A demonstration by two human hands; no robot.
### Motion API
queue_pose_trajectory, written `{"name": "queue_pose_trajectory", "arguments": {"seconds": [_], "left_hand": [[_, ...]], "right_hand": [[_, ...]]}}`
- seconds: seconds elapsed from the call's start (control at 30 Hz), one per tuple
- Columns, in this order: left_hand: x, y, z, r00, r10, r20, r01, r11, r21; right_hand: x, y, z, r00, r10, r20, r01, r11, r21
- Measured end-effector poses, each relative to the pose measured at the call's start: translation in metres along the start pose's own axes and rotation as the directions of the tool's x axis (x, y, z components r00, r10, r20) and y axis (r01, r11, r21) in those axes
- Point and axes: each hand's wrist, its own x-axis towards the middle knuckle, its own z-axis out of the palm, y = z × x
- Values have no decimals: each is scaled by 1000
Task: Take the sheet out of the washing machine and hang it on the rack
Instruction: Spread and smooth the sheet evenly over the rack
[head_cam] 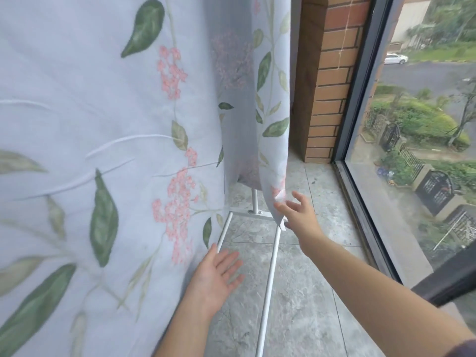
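Observation:
The pale blue sheet (85,130), printed with green leaves and pink flowers, hangs in two layers and fills the left and middle of the view. Below it show the rack's white base tubes (269,274) and upright post. My right hand (298,215) reaches forward with fingers spread, touching the lower corner of the far layer of the sheet. My left hand (219,273) is held flat, fingers straight, beside the near layer's hanging edge, holding nothing. The rack's top bar is out of view.
Grey marbled floor tiles (304,318) lie underfoot. A brick pillar (327,81) stands behind the sheet. A tall window with a dark frame (360,130) runs along the right, showing a street and greenery far below.

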Motion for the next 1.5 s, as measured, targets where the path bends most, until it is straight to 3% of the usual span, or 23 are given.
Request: {"name": "queue_pose_trajectory", "arguments": {"seconds": [0.1,0.2,0.33,0.53,0.77,0.97,1.17,1.33,1.5], "left_hand": [[-28,9,31,982,177,60,-181,981,71],[-58,13,57,919,364,150,-377,923,71],[-105,0,73,847,513,137,-527,844,100],[-191,12,96,812,584,26,-580,799,159],[-367,85,153,759,650,29,-645,745,170],[-559,145,171,660,750,46,-740,638,213],[-726,202,151,511,860,-8,-820,490,296],[-830,232,126,409,912,-31,-852,394,346],[-935,227,81,294,950,-103,-848,309,430]], "right_hand": [[-44,-9,-2,997,-73,9,73,996,56],[-83,-18,-5,988,-156,-2,154,974,168],[-131,-26,-14,978,-206,-23,204,943,261],[-200,-98,-30,984,-174,-42,178,936,303],[-320,-255,-35,972,-234,14,222,940,258],[-451,-392,-17,938,-300,172,247,930,274],[-571,-498,31,847,-391,361,297,910,290],[-660,-546,73,753,-457,474,314,882,351],[-760,-558,110,680,-456,574,218,873,436]]}}
